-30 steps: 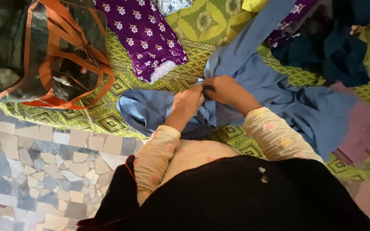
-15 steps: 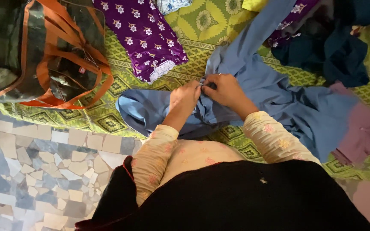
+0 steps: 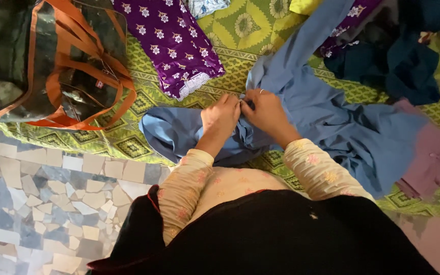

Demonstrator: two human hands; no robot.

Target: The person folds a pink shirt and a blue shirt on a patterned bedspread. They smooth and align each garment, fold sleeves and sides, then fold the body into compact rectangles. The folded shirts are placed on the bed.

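Two hands meet at the middle of the view, but going from the left edge first: a clear plastic bag [image 3: 57, 66] with orange webbing straps sits partly cut off by the frame, its glossy wall reflecting so much that the contents cannot be made out. It rests on a yellow-green mat [image 3: 123, 137] woven with square flower patterns, whose near edge ends at a floor of broken stone mosaic [image 3: 42, 203] in grey, cream and blue chips. Just right of the bag lies a purple garment [image 3: 171, 43] printed with small white flowers and finished with a pale lace hem; its top runs out of view. Next comes the blue garment [image 3: 332, 122], a plain, soft, matte cloth spread in rumpled folds across the mat, one long strip of it reaching up and out of the frame. The left hand [image 3: 220, 118] is closed, pinching a bunched fold of this blue cloth, and the right hand [image 3: 266, 112], a ring on one finger, is clenched on the same gather, fingertips of both touching; what exactly sits between the fingers is hidden. Cream sleeves with small embroidered flowers cover both forearms, and a black shawl [image 3: 281, 234] hides the lap. Farther right, a dark teal heap [image 3: 408, 66] and a mauve cloth [image 3: 434, 153] are both cut off by the edge.
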